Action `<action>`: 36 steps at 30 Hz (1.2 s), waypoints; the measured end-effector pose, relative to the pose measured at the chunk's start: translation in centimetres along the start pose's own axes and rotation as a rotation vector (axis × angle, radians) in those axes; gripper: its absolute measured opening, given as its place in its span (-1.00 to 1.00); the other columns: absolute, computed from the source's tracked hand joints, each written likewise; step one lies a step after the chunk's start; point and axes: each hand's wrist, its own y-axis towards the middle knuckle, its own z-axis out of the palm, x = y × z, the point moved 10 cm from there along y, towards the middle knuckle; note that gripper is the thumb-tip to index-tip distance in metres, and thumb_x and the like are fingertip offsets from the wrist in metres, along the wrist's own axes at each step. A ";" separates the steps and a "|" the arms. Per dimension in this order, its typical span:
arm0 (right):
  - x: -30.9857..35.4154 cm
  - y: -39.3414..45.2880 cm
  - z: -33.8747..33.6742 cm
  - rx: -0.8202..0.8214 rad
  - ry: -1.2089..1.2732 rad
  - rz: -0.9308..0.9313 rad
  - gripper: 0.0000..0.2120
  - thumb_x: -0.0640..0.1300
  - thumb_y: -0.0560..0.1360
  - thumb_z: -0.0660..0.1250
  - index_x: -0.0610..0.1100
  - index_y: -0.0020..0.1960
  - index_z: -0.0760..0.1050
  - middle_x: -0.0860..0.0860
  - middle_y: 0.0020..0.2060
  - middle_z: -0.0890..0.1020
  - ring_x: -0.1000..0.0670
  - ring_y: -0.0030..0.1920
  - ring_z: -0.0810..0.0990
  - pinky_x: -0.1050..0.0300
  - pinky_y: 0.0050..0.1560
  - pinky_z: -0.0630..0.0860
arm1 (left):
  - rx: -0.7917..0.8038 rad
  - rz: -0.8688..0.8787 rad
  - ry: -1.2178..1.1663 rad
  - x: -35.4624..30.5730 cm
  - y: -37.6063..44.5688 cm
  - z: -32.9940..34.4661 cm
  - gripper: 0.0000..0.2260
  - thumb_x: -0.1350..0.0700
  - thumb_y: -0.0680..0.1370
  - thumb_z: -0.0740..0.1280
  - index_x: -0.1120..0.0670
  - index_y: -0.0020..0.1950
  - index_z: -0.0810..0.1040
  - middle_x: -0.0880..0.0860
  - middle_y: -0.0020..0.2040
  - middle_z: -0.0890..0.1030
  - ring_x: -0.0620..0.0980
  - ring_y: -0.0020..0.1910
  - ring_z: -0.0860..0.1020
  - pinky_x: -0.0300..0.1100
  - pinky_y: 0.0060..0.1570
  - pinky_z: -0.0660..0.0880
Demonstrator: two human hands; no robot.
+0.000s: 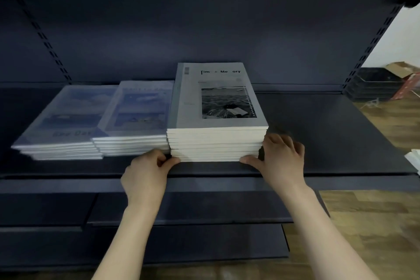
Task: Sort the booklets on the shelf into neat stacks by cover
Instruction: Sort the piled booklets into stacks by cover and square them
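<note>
Three stacks of booklets lie side by side on the dark shelf (318, 134). The tallest stack (216, 143), grey covers with a black-and-white photo, stands at the centre. My left hand (147, 170) grips its lower left corner, thumb against the front edge. My right hand (279, 157) holds its lower right corner, thumb on the front and fingers curled round the right side. Left of it sit a blue-cover stack (136, 120) and a second, lower blue stack (66, 125) marked "One Day", its booklets slightly fanned.
The shelf's right half is bare up to a slotted upright (363, 52). Lower shelves (181, 211) jut out below my arms. On the wooden floor at the right stand dark stacked trays (375, 84) and cardboard boxes (404, 75).
</note>
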 end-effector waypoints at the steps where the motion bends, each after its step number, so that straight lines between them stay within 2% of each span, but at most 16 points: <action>1: -0.1 0.1 0.0 -0.018 0.006 0.008 -0.48 0.28 0.32 0.39 -0.13 0.04 0.54 -0.01 0.04 0.60 -0.14 0.19 0.44 -0.07 0.15 0.25 | -0.016 0.005 -0.002 -0.2 0.2 0.0 -0.69 -0.21 0.43 0.35 0.04 -0.22 0.55 -0.03 -0.24 0.62 0.00 -0.29 0.51 -0.20 -0.39 0.31; 4: -0.2 0.7 0.4 -0.039 0.023 0.029 -0.48 0.26 0.30 0.43 -0.12 0.05 0.57 -0.03 -0.01 0.63 -0.17 0.14 0.48 -0.10 0.12 0.27 | -0.035 0.016 0.029 -0.7 0.8 0.1 -0.69 -0.20 0.45 0.34 0.03 -0.26 0.58 -0.01 -0.30 0.61 -0.04 -0.35 0.46 -0.23 -0.44 0.24; 9: -0.6 0.9 0.2 -0.137 0.020 0.021 -0.52 0.25 0.20 0.49 -0.13 -0.13 0.61 -0.03 -0.19 0.65 -0.20 -0.01 0.56 -0.14 0.02 0.36 | -0.085 -0.004 0.043 -0.4 0.7 -0.1 -0.67 -0.22 0.41 0.37 0.05 -0.27 0.62 0.04 -0.31 0.63 0.08 -0.32 0.55 -0.22 -0.40 0.31; 13: -0.5 1.5 0.3 -0.124 0.008 0.015 -0.50 0.26 0.19 0.48 -0.14 -0.13 0.61 -0.03 -0.13 0.65 -0.19 0.07 0.52 -0.16 0.08 0.31 | -0.116 -0.022 0.045 -0.4 0.8 -0.2 -0.64 -0.22 0.37 0.41 0.08 -0.32 0.62 0.08 -0.36 0.62 0.11 -0.38 0.53 -0.23 -0.41 0.29; 16: -0.4 1.7 0.6 -0.053 0.001 0.023 -0.49 0.30 0.26 0.42 -0.12 -0.08 0.59 0.01 -0.03 0.62 -0.14 0.18 0.44 -0.11 0.16 0.23 | -0.123 -0.032 0.038 -0.3 0.9 -0.2 -0.65 -0.22 0.37 0.41 0.07 -0.33 0.62 0.09 -0.37 0.61 0.12 -0.38 0.52 -0.23 -0.41 0.29; 21: -0.3 2.2 1.2 0.105 -0.006 -0.004 -0.49 0.37 0.34 0.29 -0.06 -0.04 0.50 0.05 0.08 0.55 -0.07 0.28 0.30 -0.05 0.28 0.13 | -0.059 -0.013 0.071 -0.3 1.3 -0.2 -0.58 -0.30 0.39 0.33 0.06 -0.33 0.59 0.04 -0.37 0.59 -0.02 -0.39 0.41 -0.22 -0.42 0.26; 23: -0.4 2.3 1.1 0.119 0.017 -0.016 -0.51 0.40 0.34 0.26 -0.06 -0.15 0.44 0.06 0.03 0.54 -0.06 0.27 0.31 -0.04 0.28 0.12 | -0.058 0.010 0.081 -0.5 1.2 -0.5 -0.55 -0.35 0.38 0.29 0.03 -0.34 0.58 0.02 -0.37 0.59 0.01 -0.37 0.44 -0.21 -0.39 0.28; 25: -0.4 2.4 0.4 0.099 0.041 -0.003 -0.46 0.42 0.33 0.24 -0.07 -0.32 0.29 0.08 -0.12 0.50 -0.05 0.20 0.35 -0.02 0.23 0.16 | -0.097 0.018 0.062 -0.9 0.9 -1.1 -0.54 -0.36 0.38 0.28 0.04 -0.35 0.59 0.03 -0.37 0.59 0.06 -0.35 0.49 -0.21 -0.38 0.29; 26: -0.3 2.5 -0.1 0.079 0.029 -0.003 -0.44 0.42 0.32 0.24 -0.08 -0.33 0.24 0.10 -0.18 0.46 -0.05 0.18 0.38 -0.02 0.21 0.18 | -0.123 0.014 0.050 -1.1 0.8 -1.4 -0.53 -0.35 0.38 0.28 0.05 -0.36 0.59 0.04 -0.39 0.59 0.07 -0.37 0.49 -0.21 -0.40 0.28; 30: 0.3 2.9 -0.8 0.075 0.007 -0.044 -0.49 0.39 0.31 0.30 -0.05 -0.25 0.26 0.13 -0.18 0.37 -0.04 0.18 0.37 -0.01 0.23 0.16 | -0.200 0.008 0.041 -1.3 0.9 -1.9 -0.51 -0.31 0.35 0.34 0.11 -0.44 0.56 0.11 -0.47 0.56 0.03 -0.47 0.35 -0.26 -0.46 0.20; 36: 0.9 3.4 -0.7 0.075 -0.014 -0.072 -0.48 0.38 0.29 0.32 -0.07 -0.22 0.30 0.11 -0.15 0.39 -0.03 0.20 0.36 0.02 0.26 0.12 | -0.234 0.009 0.032 -1.1 1.1 -1.5 -0.47 -0.31 0.33 0.33 0.14 -0.52 0.47 0.10 -0.58 0.46 0.06 -0.56 0.36 -0.33 -0.48 0.14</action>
